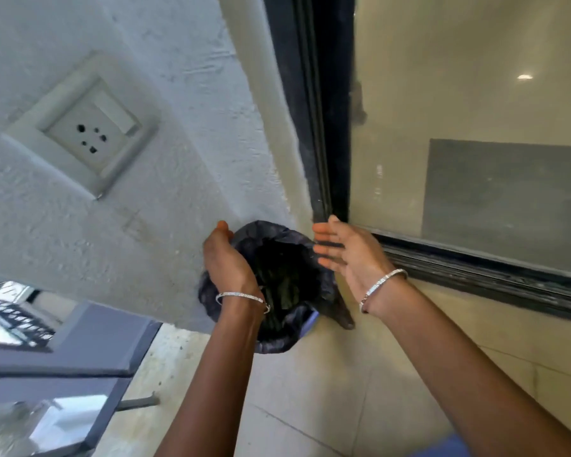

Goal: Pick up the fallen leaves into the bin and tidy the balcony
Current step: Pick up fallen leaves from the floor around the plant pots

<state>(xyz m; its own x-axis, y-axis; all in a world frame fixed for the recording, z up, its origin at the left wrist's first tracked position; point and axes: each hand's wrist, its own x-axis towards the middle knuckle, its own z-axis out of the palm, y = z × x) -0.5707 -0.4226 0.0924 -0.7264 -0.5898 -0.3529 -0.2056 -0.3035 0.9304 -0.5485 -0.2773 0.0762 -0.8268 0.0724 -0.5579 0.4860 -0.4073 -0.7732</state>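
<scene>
A small bin lined with a dark plastic bag (pixel 294 328) stands on the balcony floor in the corner between the wall and the sliding door. Green leaves (pixel 284 285) lie inside it. My left hand (pixel 226 258) hovers over the bin's left rim, fingers loosely curved, holding nothing that I can see. My right hand (pixel 346 249) is at the bin's right side with straight, spread fingers, palm facing the bin. Whether either hand touches the bag is unclear.
A textured white wall with a socket plate (pixel 83 130) rises on the left. A black-framed sliding glass door (pixel 330 127) and its track (pixel 475 268) run on the right. A grey railing ledge (pixel 80 344) borders the left; beige tiles (pixel 310 407) cover the floor.
</scene>
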